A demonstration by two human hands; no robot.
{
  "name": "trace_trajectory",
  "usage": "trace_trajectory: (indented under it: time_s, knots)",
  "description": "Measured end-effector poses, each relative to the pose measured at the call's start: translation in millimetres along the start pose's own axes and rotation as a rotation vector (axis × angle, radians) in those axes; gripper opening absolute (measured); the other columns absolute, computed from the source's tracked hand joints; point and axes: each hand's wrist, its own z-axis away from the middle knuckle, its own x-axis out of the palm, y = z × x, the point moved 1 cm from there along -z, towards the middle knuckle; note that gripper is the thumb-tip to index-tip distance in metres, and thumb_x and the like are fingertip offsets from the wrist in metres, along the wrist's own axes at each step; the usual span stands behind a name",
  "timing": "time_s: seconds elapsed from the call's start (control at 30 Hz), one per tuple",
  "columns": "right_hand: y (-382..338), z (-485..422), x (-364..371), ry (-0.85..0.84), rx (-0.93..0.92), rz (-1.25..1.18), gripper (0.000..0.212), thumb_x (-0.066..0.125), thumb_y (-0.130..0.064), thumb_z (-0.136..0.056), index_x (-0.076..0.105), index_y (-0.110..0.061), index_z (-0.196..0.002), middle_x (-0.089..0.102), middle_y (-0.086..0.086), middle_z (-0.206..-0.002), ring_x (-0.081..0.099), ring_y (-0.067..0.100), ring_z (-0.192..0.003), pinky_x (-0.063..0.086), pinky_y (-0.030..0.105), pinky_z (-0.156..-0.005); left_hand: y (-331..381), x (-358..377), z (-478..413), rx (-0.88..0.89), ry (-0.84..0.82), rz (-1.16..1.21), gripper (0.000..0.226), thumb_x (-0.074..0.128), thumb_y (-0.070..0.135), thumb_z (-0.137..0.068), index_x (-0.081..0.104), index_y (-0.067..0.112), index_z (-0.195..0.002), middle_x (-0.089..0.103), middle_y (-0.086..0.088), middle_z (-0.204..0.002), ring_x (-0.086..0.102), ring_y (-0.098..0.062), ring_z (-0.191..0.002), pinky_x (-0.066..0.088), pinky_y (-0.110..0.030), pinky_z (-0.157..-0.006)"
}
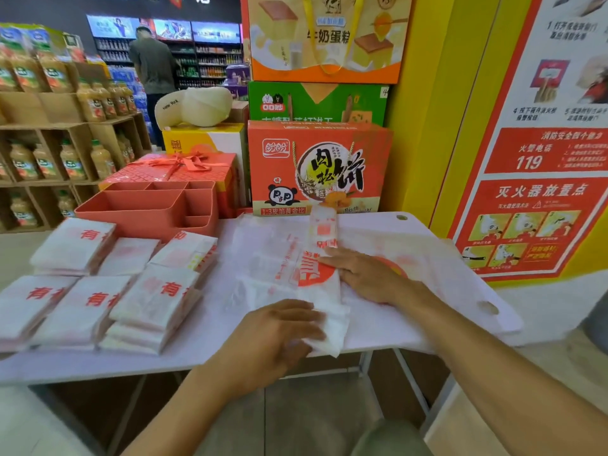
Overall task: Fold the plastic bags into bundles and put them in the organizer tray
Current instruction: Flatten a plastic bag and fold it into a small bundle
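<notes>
A white plastic bag with red print (320, 258) lies folded into a long narrow strip on the white table (427, 311), on top of other flat bags (263, 258). My left hand (279, 334) grips the strip's near end at the table's front edge. My right hand (362, 271) lies flat with straight fingers on the strip's middle. Several folded bag bundles (108, 291) with red characters lie in stacks on the left of the table. Behind those stacks stands the red organizer tray (148, 205), its compartments showing nothing inside.
Stacked gift boxes (319, 166) stand right behind the table. A red ribboned box (177, 169) sits behind the tray. Shelves of juice bottles (65, 126) fill the left. A person (153, 67) stands far back in an aisle. A yellow wall with a poster (533, 192) is on the right.
</notes>
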Motion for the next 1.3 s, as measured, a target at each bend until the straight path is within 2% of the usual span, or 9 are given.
trace_trajectory:
  time_s: [0.1,0.27,0.53,0.7,0.83,0.93,1.07,1.17,1.3]
  knots:
    - [-1,-4,0,-0.050,-0.019,0.090,0.048,0.027,-0.038,-0.111,0.029,-0.036,-0.159,0.014,-0.012,-0.169,0.000,0.017,-0.157,0.009,0.046,-0.128,-4,0,-2,-0.097,-0.042,0.126,0.026,0.065,0.034,-0.092,0.075,0.036,-0.116,0.062,0.025,-0.134,0.048,0.010,-0.131,0.047,-0.033,-0.110]
    - [0,-2,2,-0.066,0.022,0.112,0.061,0.033,-0.066,-0.101,0.019,-0.048,-0.158,0.004,-0.021,-0.168,-0.007,0.008,-0.155,0.006,0.048,-0.127,-9,3,-3,-0.144,-0.076,0.193,0.036,0.072,0.021,-0.088,0.074,0.037,-0.120,0.061,0.026,-0.135,0.046,0.008,-0.134,0.044,-0.033,-0.114]
    - [-21,41,-10,0.253,0.087,-0.145,0.045,0.054,-0.041,-0.103,0.046,-0.045,-0.147,0.042,-0.021,-0.155,0.036,0.006,-0.144,0.036,0.045,-0.119,-16,3,-2,-0.235,-0.082,0.212,0.035,0.071,0.022,-0.093,0.072,0.039,-0.123,0.057,0.030,-0.138,0.039,0.009,-0.139,0.041,-0.037,-0.116]
    - [-44,107,9,0.026,0.005,-0.112,0.051,0.054,-0.036,-0.101,0.039,-0.050,-0.147,0.028,-0.034,-0.156,0.020,-0.009,-0.146,0.015,0.024,-0.123,-11,5,-3,-0.243,-0.018,0.212,0.034,0.062,0.023,-0.092,0.074,0.036,-0.121,0.062,0.024,-0.134,0.045,0.006,-0.136,0.045,-0.036,-0.112]
    - [-45,103,15,0.031,-0.031,-0.014,0.061,0.053,-0.049,-0.098,0.027,-0.049,-0.153,0.019,-0.033,-0.160,0.012,-0.010,-0.147,0.005,0.013,-0.117,-9,2,-4,-0.237,-0.005,0.223,0.032,0.056,0.031,-0.094,0.075,0.037,-0.120,0.064,0.025,-0.132,0.048,0.004,-0.135,0.045,-0.035,-0.112]
    - [-50,98,13,0.061,-0.024,0.043,0.059,0.057,-0.051,-0.098,0.036,-0.043,-0.152,0.028,-0.027,-0.157,0.023,-0.006,-0.142,0.012,0.013,-0.114,-6,-4,-5,-0.247,0.008,0.317,0.030,0.056,0.038,-0.097,0.074,0.039,-0.120,0.065,0.029,-0.127,0.053,0.006,-0.129,0.045,-0.027,-0.111]
    - [-57,93,13,0.138,-0.046,0.091,0.042,0.057,-0.031,-0.102,0.053,-0.035,-0.144,0.046,-0.019,-0.147,0.041,0.003,-0.135,0.027,0.018,-0.112,1,-11,-6,-0.348,0.036,0.478,0.026,0.065,0.039,-0.095,0.074,0.038,-0.119,0.067,0.030,-0.122,0.060,0.004,-0.119,0.048,-0.025,-0.106]
    - [-54,94,17,0.165,-0.023,-0.064,0.034,0.054,-0.033,-0.103,0.060,-0.034,-0.137,0.055,-0.022,-0.134,0.049,0.000,-0.126,0.040,0.023,-0.111,-5,-8,-5,-0.428,0.046,0.337,0.035,0.071,0.053,-0.087,0.071,0.043,-0.120,0.063,0.034,-0.124,0.054,0.008,-0.120,0.049,-0.024,-0.103]
    - [-56,97,13,0.166,0.054,-0.347,0.027,0.048,-0.052,-0.095,0.066,-0.041,-0.111,0.061,-0.034,-0.113,0.054,-0.008,-0.113,0.045,0.013,-0.098,-13,-2,-5,-0.349,0.041,0.179,0.029,0.062,0.052,-0.096,0.072,0.036,-0.118,0.065,0.028,-0.124,0.055,0.005,-0.119,0.045,-0.025,-0.105]
